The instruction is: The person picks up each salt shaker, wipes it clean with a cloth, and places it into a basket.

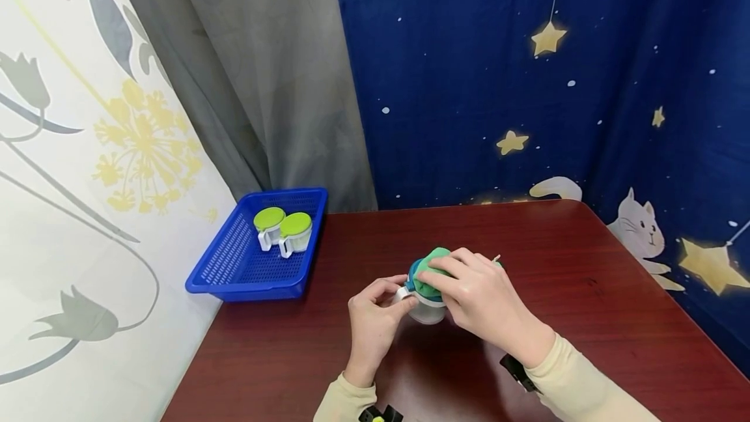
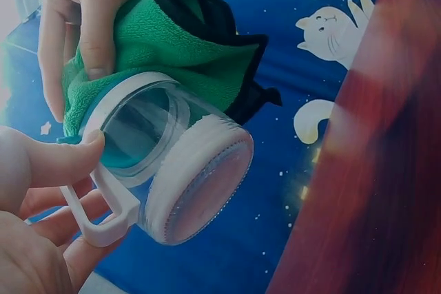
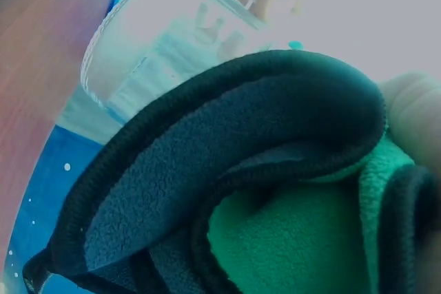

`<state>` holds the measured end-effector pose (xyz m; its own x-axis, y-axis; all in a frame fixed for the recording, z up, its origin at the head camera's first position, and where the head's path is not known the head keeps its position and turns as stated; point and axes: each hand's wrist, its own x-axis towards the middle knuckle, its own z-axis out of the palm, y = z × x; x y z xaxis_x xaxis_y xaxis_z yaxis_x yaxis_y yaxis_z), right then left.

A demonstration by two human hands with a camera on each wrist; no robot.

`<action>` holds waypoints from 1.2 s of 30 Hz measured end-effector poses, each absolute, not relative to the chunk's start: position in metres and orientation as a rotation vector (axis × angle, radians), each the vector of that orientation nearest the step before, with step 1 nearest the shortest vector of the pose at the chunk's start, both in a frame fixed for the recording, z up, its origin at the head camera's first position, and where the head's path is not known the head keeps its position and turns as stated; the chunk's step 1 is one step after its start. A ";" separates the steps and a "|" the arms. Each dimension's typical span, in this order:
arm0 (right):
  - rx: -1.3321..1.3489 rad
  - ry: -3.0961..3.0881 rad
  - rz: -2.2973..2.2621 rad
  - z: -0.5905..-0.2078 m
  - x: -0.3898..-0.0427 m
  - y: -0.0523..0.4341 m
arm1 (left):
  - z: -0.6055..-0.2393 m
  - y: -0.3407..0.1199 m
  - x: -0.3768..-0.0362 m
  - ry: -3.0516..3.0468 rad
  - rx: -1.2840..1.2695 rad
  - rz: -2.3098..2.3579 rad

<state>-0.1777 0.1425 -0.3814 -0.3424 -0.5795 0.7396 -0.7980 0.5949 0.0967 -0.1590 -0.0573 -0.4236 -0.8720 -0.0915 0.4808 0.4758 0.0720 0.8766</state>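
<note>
A clear seasoning jar [image 2: 200, 177] with a white handle [image 2: 103, 211] and a blue lid [image 1: 415, 271] is held above the table. My left hand [image 1: 375, 314] grips it by the handle, thumb on the white collar. Over the lid my right hand [image 1: 477, 292] presses a green cloth [image 2: 193, 46] with dark edging, its fingers bent around the fabric. The cloth hides most of the lid. Close up in the right wrist view, folds of the cloth [image 3: 296, 232] cover much of the jar [image 3: 158, 39].
At the table's left end stands a blue basket [image 1: 252, 288] holding two jars with lime-green lids [image 1: 269, 217]. The dark red table [image 1: 527, 239] reaches back to a blue star-patterned curtain [image 1: 445, 83]. A white floral panel [image 1: 70, 181] borders the left side.
</note>
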 end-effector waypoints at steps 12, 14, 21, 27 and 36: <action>1.031 -2.179 0.301 -0.386 -0.180 0.147 | -0.430 -0.059 -0.158 -1.946 -0.378 -1.834; 1.020 -2.198 0.299 -0.388 -0.182 0.149 | -0.431 -0.059 -0.158 -1.943 -0.376 -1.839; 0.986 -2.204 0.288 -0.394 -0.194 0.161 | -0.431 -0.061 -0.159 -1.947 -0.359 -1.820; 0.938 -2.201 0.278 -0.398 -0.202 0.172 | -0.432 -0.062 -0.161 -1.938 -0.359 -1.840; 0.910 -2.226 0.299 -0.403 -0.204 0.175 | -0.432 -0.063 -0.162 -1.957 -0.339 -1.856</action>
